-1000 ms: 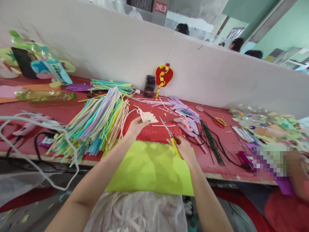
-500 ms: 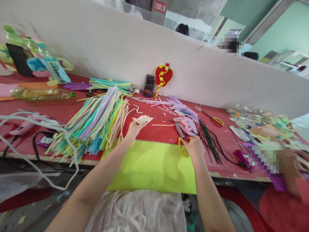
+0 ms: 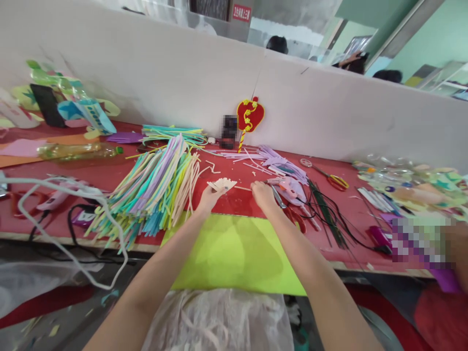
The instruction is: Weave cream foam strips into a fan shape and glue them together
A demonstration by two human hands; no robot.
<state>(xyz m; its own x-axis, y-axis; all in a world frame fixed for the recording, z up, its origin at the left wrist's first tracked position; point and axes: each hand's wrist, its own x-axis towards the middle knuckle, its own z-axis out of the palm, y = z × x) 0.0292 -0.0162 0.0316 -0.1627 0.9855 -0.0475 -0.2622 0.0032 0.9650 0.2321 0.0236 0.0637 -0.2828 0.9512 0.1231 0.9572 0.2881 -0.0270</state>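
Observation:
My left hand [image 3: 208, 199] pinches a cream, fan-shaped piece [image 3: 223, 184] that looks made of short fuzzy stems. To its right, my right hand [image 3: 262, 195] closes its fingers at the end of a single cream pipe cleaner [image 3: 242, 188] lying low over the red table. Scissors [image 3: 295, 219] with red handles rest just right of my right forearm. Beyond them lies a pink hot glue gun [image 3: 283, 185]. Below both hands, a lime-green sheet [image 3: 234, 258] spreads over the table's edge towards my lap.
A big heap of coloured pipe cleaners [image 3: 146, 195] fills the left. Purple stems [image 3: 274, 158] and yellow-handled scissors [image 3: 337, 182] lie at the back right. A red fan-shaped ornament [image 3: 250, 116] stands against the white partition [image 3: 164, 78]. A white cable [image 3: 69, 265] loops at left; another person sits at right.
My right hand has let go of the scissors, leaving them on the table, and moved left to the cream pipe cleaner. My left hand still holds the fan-shaped piece. The view has shifted slightly.

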